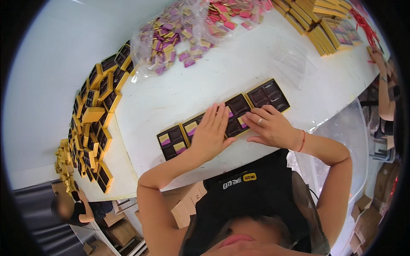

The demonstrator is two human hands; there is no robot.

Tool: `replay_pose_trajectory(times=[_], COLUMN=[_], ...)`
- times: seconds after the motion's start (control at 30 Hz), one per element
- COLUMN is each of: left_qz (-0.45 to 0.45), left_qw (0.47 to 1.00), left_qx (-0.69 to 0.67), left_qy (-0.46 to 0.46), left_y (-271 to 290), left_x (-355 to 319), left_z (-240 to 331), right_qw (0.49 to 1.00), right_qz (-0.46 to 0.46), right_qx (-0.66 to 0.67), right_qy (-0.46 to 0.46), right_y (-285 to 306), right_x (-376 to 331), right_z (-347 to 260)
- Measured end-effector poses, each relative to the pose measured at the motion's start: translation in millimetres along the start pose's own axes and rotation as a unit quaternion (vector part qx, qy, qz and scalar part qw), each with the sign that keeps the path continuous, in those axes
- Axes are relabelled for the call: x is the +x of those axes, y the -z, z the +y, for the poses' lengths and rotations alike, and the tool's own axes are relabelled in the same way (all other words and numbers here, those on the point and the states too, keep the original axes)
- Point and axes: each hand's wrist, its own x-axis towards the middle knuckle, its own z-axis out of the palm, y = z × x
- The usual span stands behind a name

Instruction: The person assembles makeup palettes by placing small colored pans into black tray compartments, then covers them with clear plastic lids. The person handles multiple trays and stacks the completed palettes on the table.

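Several shallow gold boxes with dark compartment trays stand in a slanting row on the table before me. The leftmost box [169,133] holds two small gold-and-purple wrapped pieces. My left hand [211,130] lies flat with fingers stretched over the middle boxes, covering much of them. A wrapped piece [191,127] shows beside it in the second box. My right hand [271,128] is at the third box, fingertips touching a gold-and-purple piece [242,122] in a compartment, thumb held apart. The far-right box [269,96] has bare compartments.
A large heap of gold boxes with dark trays [96,115] lies at the left. Clear bags of purple-and-gold pieces [164,42] and pink pieces [228,13] sit at the back. Stacked gold boxes [326,36] and clear plastic sheets [294,59] are at back right. Other people work at both sides.
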Motion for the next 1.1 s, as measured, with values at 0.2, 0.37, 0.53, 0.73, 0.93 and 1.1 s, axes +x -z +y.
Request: replay_pose_trajectory(times=[0.2, 0.37, 0.53, 0.73, 0.93, 1.1], left_qz=[0.057, 0.249, 0.051, 0.181, 0.384, 0.268], left_qw=[0.992, 0.933, 0.871, 0.946, 0.863, 0.868], left_qx=[-0.099, -0.129, -0.367, -0.073, -0.234, -0.388], left_qy=[0.047, 0.226, 0.325, 0.258, 0.232, 0.155], left_y=[18.8, 35.5, 28.9, 11.2, 17.0, 60.1], left_x=[12.2, 75.6, 101.2, 93.9, 98.0, 84.4], left_z=[-34.6, -223.8, -312.4, -279.1, -252.0, -138.9], right_qw=[0.992, 0.972, 0.981, 0.967, 0.73, 0.694], right_qz=[0.036, 0.126, 0.013, -0.03, 0.029, 0.041], right_qx=[0.12, 0.2, 0.081, 0.17, 0.633, 0.685], right_qy=[-0.009, -0.016, -0.173, -0.188, -0.257, -0.216], right_y=[8.3, -55.5, -124.8, -116.8, -61.6, 19.9], right_x=[44.0, 186.2, 265.4, 273.8, 234.2, 121.9], right_z=[19.3, 68.7, 130.0, 130.2, 114.8, 79.9])
